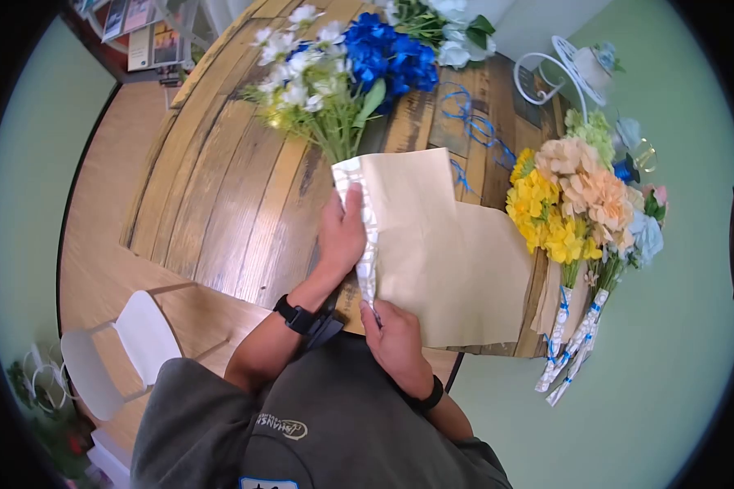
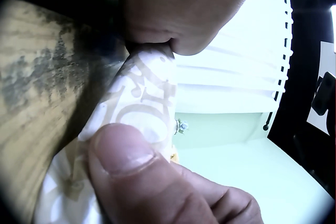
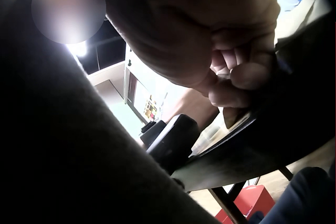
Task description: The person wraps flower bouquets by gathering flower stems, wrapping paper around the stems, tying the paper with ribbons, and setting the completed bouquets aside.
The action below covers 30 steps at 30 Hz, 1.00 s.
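Observation:
A large sheet of wrapping paper [image 1: 457, 253], plain tan on its upper face, lies at the table's near edge. Its left edge is folded into a narrow white strip with a pale lettered pattern [image 2: 149, 90]. My left hand [image 1: 342, 232] holds this strip near the top, thumb laid along it. At the strip's lower end, my right hand [image 1: 395, 338] pinches the paper between thumb and curled fingers. White artificial flowers [image 1: 302, 61] spread beyond the paper, their green stems [image 1: 334, 138] running down to its upper left corner. Blue flowers [image 1: 390, 57] lie beside them.
Wrapped bouquets with yellow flowers [image 1: 538, 208] and peach flowers [image 1: 595, 191] lie at the right, their stems in patterned paper tied with blue ribbon. Loose blue ribbon [image 1: 473, 122] curls on the wooden table [image 1: 212, 187]. A white chair [image 1: 147, 334] stands at the left.

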Available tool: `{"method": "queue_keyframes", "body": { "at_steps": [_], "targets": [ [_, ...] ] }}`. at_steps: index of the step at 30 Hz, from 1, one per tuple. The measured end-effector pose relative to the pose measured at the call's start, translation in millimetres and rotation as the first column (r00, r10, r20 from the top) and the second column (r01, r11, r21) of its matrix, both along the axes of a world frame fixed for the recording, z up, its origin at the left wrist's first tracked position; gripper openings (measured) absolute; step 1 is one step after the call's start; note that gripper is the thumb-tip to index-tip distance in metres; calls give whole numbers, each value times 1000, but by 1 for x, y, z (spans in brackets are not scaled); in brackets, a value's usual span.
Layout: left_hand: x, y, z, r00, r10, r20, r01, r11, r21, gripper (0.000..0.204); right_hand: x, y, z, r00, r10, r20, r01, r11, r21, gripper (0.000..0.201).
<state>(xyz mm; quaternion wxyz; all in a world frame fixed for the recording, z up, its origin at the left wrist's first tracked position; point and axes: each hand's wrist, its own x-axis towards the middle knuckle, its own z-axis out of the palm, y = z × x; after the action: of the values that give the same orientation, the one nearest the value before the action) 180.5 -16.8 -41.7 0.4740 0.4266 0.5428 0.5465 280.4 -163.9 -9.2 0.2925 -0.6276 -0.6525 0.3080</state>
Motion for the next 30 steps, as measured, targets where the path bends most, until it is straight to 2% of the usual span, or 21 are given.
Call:
{"method": "queue_keyframes", "body": {
  "at_steps": [2, 3, 4, 6, 8, 10, 12, 14, 15, 19, 22, 25, 27, 28, 29, 30],
  "targets": [
    [-2, -1, 4, 999, -16, -41, 13, 997, -75, 39, -2, 1, 0, 1000, -17, -9, 18, 998, 59, 18],
    [-3, 0, 1, 999, -24, 23, 25, 997, -69, 39, 0, 0, 1, 1000, -10, -16, 12, 994, 108, 19],
    [-3, 2, -2, 996, -30, 90, 36, 997, -65, 39, 2, -1, 6, 989, 9, 147, -23, 995, 94, 23],
    [-1, 1, 10, 993, -4, 114, 13, 997, -75, 38, 4, -1, 26, 932, 5, 361, -25, 998, 51, 27],
    [1, 6, 8, 988, 22, 150, -14, 998, -54, 38, 1, 4, 38, 913, -91, 397, 40, 990, 134, 31],
    [4, 8, 9, 980, 33, 197, -22, 998, -61, 37, 0, 14, 50, 899, -194, 392, 87, 958, 275, 30],
    [2, 8, 9, 987, 25, 156, -15, 998, -67, 37, -2, 18, 56, 914, -199, 353, 110, 960, 257, 29],
    [4, 8, 17, 986, 31, 163, -19, 997, -76, 37, -9, 23, 43, 917, -212, 338, 78, 927, 368, 28],
    [4, 10, 13, 985, 37, 167, -25, 997, -71, 37, -13, 25, 42, 917, -163, 364, 31, 940, 340, 27],
    [-2, 15, -1, 966, 28, 256, -14, 998, -55, 35, -22, 28, 37, 899, -146, 414, 35, 964, 264, 25],
    [-4, 14, -4, 960, 30, 278, -4, 996, -91, 35, -22, 31, 23, 868, -166, 469, 40, 963, 267, 22],
    [3, 10, 15, 949, 69, 307, -19, 987, -161, 35, -21, 35, 18, 863, -187, 470, 47, 955, 294, 20],
    [5, 9, 14, 956, 82, 283, -33, 984, -173, 37, -19, 40, 15, 886, -160, 436, 32, 957, 287, 19],
    [4, 4, 26, 975, 47, 216, -5, 982, -190, 36, -21, 38, 15, 900, -151, 410, 36, 961, 275, 19],
    [3, 3, 24, 968, 3, 252, 39, 986, -159, 37, -23, 38, 15, 906, -133, 402, 28, 966, 256, 19],
    [0, 3, 19, 991, -37, 132, 50, 994, -95, 39, -23, 41, 15, 911, -112, 398, 14, 970, 242, 18]
  ]
}}
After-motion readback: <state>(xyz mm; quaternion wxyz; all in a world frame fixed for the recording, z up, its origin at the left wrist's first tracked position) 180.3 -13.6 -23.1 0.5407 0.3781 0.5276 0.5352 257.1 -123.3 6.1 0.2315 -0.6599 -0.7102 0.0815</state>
